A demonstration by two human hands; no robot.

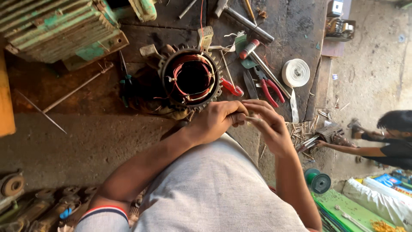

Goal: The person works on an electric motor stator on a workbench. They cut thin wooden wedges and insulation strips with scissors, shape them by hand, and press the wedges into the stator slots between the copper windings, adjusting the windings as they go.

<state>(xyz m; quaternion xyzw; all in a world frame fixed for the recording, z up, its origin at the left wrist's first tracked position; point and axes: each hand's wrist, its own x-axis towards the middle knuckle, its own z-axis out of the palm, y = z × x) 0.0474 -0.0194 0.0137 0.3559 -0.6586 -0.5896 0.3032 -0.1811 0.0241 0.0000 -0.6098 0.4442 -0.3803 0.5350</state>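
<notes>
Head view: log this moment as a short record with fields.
setting: dark, worn workbench
left hand: left hand closed, at the rim of the motor stator
right hand: right hand pinching a thin pale strip with the left
stator: round, finned, copper windings inside
tools nearby: red-handled pliers, hammer, roll of white tape
other person: crouched at right, reaching to the floor

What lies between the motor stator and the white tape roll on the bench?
In the head view, red-handled pliers, a dark blade and a hammer lie between the stator and the tape roll.
</notes>
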